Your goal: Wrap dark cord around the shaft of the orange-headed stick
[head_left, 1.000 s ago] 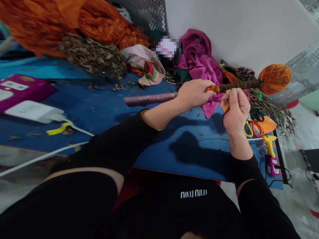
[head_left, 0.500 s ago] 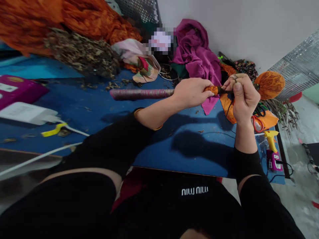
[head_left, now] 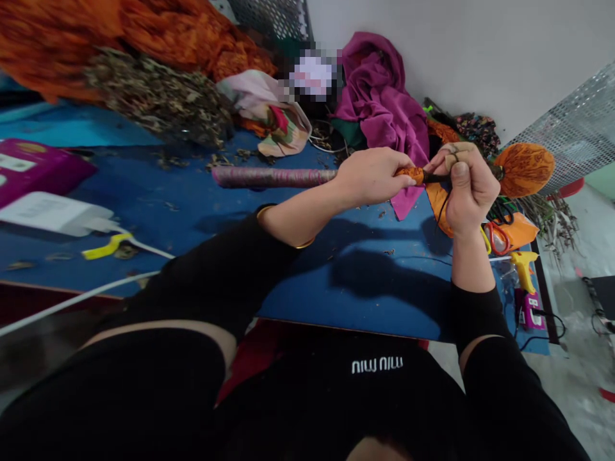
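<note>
A long stick (head_left: 278,178), wrapped in purplish-pink and brown, lies level above the table. My left hand (head_left: 368,176) is closed round it, with an orange cloth wrapping (head_left: 412,174) showing just past the fingertips. At its right end is a rounded head covered in patterned orange cloth (head_left: 526,169). My right hand (head_left: 471,189) is closed at the dark neck between wrapping and head, thumb against bent fingers. It pinches a thin dark cord (head_left: 452,151) that crosses a finger; the fingers partly hide the neck.
Magenta cloth (head_left: 379,96), dried plant matter (head_left: 163,96) and orange fabric (head_left: 192,38) are heaped along the back of the blue table (head_left: 307,282). Red-handled scissors (head_left: 497,240) and a yellow glue gun (head_left: 524,266) lie at right. A white adapter (head_left: 57,212) with a cable is at left.
Both hands keep their hold on the stick and cord, with hardly any movement. The view has shifted slightly, and the orange head sits a little further right.
</note>
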Motion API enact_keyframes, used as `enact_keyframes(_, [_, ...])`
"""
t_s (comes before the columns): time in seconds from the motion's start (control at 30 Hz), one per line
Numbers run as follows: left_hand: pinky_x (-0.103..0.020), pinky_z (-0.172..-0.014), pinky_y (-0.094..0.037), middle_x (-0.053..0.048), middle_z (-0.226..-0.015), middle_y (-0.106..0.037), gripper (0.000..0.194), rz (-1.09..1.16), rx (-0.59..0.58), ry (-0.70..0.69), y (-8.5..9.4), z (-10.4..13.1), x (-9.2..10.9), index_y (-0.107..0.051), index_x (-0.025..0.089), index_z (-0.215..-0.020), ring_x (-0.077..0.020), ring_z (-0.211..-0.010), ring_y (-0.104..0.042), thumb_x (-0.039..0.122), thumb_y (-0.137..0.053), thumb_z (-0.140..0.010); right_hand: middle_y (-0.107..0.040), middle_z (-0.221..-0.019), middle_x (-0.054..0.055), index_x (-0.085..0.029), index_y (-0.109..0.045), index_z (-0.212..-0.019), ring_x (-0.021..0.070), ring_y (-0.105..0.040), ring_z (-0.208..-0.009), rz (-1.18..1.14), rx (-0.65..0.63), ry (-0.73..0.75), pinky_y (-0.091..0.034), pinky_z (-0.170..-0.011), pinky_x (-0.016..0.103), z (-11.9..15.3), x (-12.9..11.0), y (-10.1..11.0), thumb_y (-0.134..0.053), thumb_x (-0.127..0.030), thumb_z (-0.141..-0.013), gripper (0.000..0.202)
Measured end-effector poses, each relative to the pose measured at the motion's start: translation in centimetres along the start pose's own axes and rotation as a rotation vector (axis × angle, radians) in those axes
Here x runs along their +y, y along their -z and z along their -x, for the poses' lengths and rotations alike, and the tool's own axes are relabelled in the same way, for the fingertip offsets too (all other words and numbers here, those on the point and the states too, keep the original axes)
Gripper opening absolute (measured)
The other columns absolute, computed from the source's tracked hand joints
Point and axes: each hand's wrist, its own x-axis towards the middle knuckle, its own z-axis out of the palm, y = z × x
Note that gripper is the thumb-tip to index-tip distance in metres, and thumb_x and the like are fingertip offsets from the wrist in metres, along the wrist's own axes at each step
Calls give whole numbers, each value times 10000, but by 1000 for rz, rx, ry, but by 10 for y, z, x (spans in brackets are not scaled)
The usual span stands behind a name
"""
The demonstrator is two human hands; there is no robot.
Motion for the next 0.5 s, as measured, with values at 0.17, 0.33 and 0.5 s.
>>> enact_keyframes(0.17, [-392, -794, -499, -38, -946, -795, 327, -91, 11, -55, -1, 4, 1, -822, 314, -1117, -286, -932, -696, 379, -581, -905, -657, -917, 24, -253, -678, -796, 203, -725, -1035, 1, 33, -38, -627, -996, 472, -4, 4, -2, -590, -674, -994, 474])
enact_keyframes(0.33, [-479, -843, -533, -83, -1019, -807, 379, -182, 21, -81, -2, 9, 7, -806, 314, -1196, -362, -999, -711, 395, -544, -936, -710, -959, 23, -266, -687, -852, 205, -723, -1093, 41, -18, -141, -627, -1019, 453, -8, 10, 1, -595, -632, -1007, 408])
enact_keyframes(0.5, [-434, -890, -535, -133, -1065, -801, 394, -350, 13, -149, -4, 13, 14, -745, 195, -1285, -349, -1031, -742, 307, -532, -972, -719, -889, -13, -244, -691, -846, 159, -722, -996, 93, -67, -294, -633, -967, 379, -9, 16, 9, -664, -548, -993, 339])
